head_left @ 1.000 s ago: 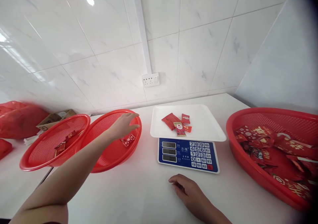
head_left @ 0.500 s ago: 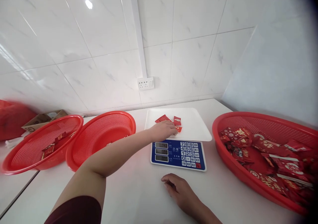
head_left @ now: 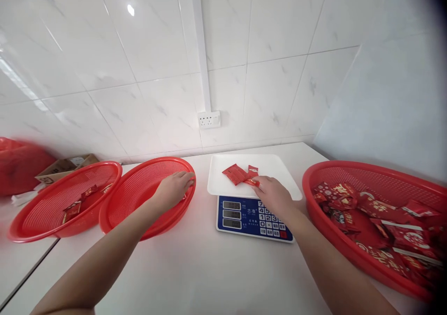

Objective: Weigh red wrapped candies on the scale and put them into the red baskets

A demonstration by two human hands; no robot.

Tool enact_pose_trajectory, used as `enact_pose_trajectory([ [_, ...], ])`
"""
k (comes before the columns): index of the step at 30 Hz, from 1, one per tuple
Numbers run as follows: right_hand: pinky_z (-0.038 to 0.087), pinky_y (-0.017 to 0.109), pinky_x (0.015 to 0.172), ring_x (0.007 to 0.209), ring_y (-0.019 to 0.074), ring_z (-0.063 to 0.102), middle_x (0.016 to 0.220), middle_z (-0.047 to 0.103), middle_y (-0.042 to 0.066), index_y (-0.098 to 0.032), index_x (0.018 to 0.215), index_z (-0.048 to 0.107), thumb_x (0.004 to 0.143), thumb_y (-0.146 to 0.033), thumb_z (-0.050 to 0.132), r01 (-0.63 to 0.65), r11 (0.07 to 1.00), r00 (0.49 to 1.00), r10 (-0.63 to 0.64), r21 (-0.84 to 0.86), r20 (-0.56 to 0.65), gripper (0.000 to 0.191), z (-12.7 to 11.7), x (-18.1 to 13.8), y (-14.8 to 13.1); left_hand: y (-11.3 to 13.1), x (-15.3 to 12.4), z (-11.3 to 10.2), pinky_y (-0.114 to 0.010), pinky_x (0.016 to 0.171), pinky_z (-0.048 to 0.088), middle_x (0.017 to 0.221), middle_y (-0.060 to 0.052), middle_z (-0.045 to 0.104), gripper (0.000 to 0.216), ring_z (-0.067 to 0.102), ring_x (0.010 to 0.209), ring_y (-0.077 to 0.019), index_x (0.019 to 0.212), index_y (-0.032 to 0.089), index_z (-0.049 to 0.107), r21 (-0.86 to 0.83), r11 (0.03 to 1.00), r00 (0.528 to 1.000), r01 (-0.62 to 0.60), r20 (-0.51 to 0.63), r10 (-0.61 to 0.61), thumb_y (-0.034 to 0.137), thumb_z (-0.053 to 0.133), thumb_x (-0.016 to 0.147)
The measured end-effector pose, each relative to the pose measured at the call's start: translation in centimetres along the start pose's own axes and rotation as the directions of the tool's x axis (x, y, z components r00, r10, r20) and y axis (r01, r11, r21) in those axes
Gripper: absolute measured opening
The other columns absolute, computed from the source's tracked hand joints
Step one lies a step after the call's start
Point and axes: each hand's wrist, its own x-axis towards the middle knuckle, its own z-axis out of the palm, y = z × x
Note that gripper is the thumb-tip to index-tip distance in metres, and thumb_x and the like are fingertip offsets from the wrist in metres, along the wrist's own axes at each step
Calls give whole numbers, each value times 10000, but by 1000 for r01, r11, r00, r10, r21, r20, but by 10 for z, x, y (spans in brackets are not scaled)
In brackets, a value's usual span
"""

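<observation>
My left hand (head_left: 173, 188) hovers over the middle red basket (head_left: 139, 198), fingers curled down and closed; what they hold is hidden. My right hand (head_left: 274, 195) rests on the front of the white scale tray (head_left: 282, 168), its fingertips pinched on a small red packet (head_left: 252, 182). Two more red packets (head_left: 234, 173) lie on the tray just behind. The tray sits on a blue electronic scale (head_left: 244, 217) with displays and a keypad.
A large red basket (head_left: 349, 173) full of red packets (head_left: 370, 212) stands at the right. Another red basket (head_left: 38, 215) with a few packets is at the left, a cardboard box (head_left: 66, 165) and red bag (head_left: 17, 170) behind it. A wall socket (head_left: 208, 119) is above the counter.
My left hand went from the middle basket to the scale tray and back over the basket. My right hand left the counter and reached onto the tray's packets.
</observation>
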Motion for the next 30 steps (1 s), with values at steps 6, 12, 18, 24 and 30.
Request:
enact_pose_trajectory([
  [6, 448, 316, 718, 1036, 244, 567, 1101, 643, 73, -210, 1056, 603, 871, -212, 440, -42, 970, 996, 59, -240, 68, 246, 2, 9, 0, -4, -78, 0, -361, 884, 492, 1333, -68, 550, 468, 548, 1183, -254, 1339, 274, 452, -170, 975, 978, 146, 174, -116, 450, 408, 907],
  [12, 495, 363, 752, 938, 232, 631, 1058, 676, 46, -225, 1016, 616, 833, -247, 492, -118, 993, 993, 118, 0, 15, 221, -13, 3, -26, 3, -115, 25, -412, 896, 499, 1392, -83, 496, 467, 537, 1204, -274, 1370, 264, 421, -185, 962, 964, 203, 211, -163, 359, 418, 913],
  [18, 446, 371, 971, 1247, 211, 473, 1388, 482, 75, -242, 1345, 444, 915, -444, 427, 359, 887, 927, -376, 290, 2, 476, 17, 10, -101, 5, -96, 41, -367, 863, 517, 1317, -78, 568, 417, 588, 1127, -236, 1298, 230, 505, -210, 967, 987, 145, 94, -128, 164, 353, 915],
  [24, 267, 481, 1061, 1304, 314, 381, 1413, 415, 183, -166, 1366, 442, 877, -338, 516, 159, 936, 983, -121, -313, 137, 523, 30, 46, -78, 9, -77, 60, -356, 696, 545, 1269, -112, 598, 410, 637, 1017, -254, 1276, 225, 523, -46, 993, 994, 106, -21, -107, 136, 369, 906],
  [30, 287, 455, 1031, 1120, 258, 547, 1219, 599, 122, -177, 1285, 500, 836, -248, 497, 141, 937, 984, -98, -319, 147, 454, 28, 54, -45, 9, -74, 78, -348, 670, 545, 1191, -105, 651, 291, 673, 916, -252, 1134, 201, 616, 76, 996, 957, 46, -290, -22, 235, 427, 916],
])
